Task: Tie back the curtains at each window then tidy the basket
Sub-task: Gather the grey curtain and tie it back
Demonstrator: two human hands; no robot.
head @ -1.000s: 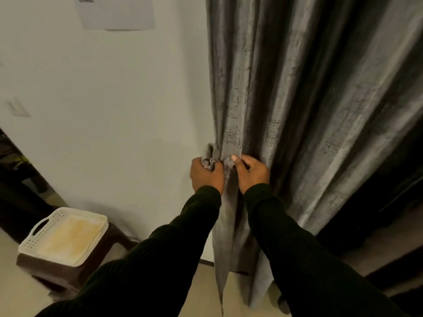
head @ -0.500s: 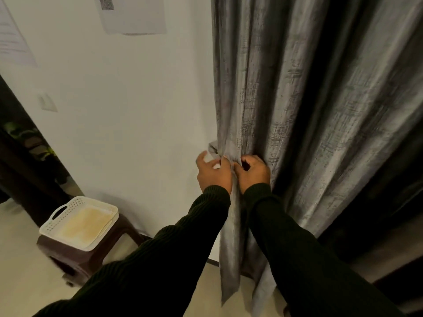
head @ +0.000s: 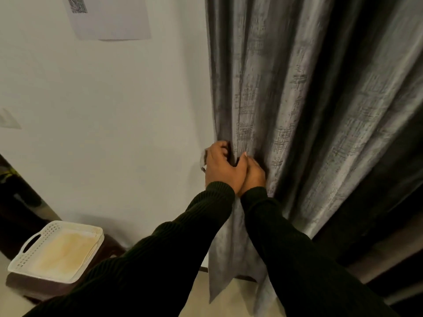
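both hands have closed together, left hand (head: 220,167) overlapping right hand (head: 254,173), clenched on the soft, heavy grey curtain's (head: 286,110) gathered edge beside the wall (head: 114,122), best gripped there.

A pale wall (head: 109,124) fills the space to my left. High on it hangs a sheet of paper (head: 114,17) with a dark printed patch near its top left corner. A small pale plate (head: 9,118) sits on the wall at the far left edge. Low down, a dark brown stool (head: 109,247) stands on the light floor (head: 231,298).
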